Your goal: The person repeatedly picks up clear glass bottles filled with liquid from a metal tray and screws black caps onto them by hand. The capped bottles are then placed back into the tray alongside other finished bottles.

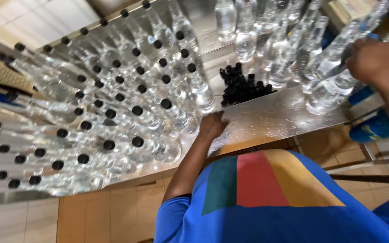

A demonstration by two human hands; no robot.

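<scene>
**Wet bottles, two hands at work**

The right hand [377, 60] closes around an uncapped clear bottle [334, 67] at the table's [284, 117] far right. It is probably light, slippery and easily dented, best held mid-body. The left hand [212, 125] rests flat, fingers spread, holding nothing, beside capped bottles [136, 112] and loose black caps [241, 87].

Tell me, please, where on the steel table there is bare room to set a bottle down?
The steel table is bare along its near edge, between the left hand, the pile of black caps and the uncapped bottles by the right hand. The left side is crowded with capped bottles.
</scene>
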